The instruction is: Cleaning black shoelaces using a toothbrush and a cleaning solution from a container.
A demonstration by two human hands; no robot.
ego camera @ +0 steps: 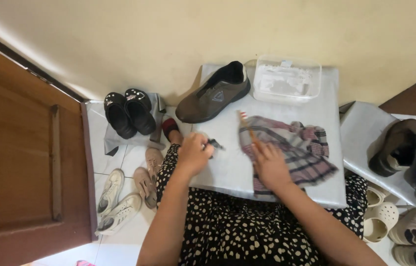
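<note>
Sitting w/ a small white-covered counter [227, 170] across my lap, polka-dot dress underneath. My left hand [194, 153] is curled shut, grip pinching a small dark thing [215, 144] that pokes out past my fingers, prob a little brush or cap, too small to tell. It sits just over the counter's left part, right below the grey-brown shoe [213, 93].

My right hand [269, 165] lies flat on the plaid cloth [291, 148], fingers loosely wrapped round a thin wooden-handled brush [246, 124] that sticks up toward the shoe. So that grip's closed on the handle, though not super tight afaict. The cloth is spread in the middle-right of the counter, pink/grey checks, bunched at the top.

The shoe is at the far edge of the counter, toe pointing left, lying on its sole. Just beside it on the right is a clear plastic tub [287, 80], by the wall.

Floor on my left: pair of black clogs [129, 112], beige flats [149, 177], white sneakers [117, 199], wooden door [21, 162] next to those. On my right, a shelf [365, 128] w/ a dark shoe [396, 147] on it, white clogs [380, 216] lower down.
</note>
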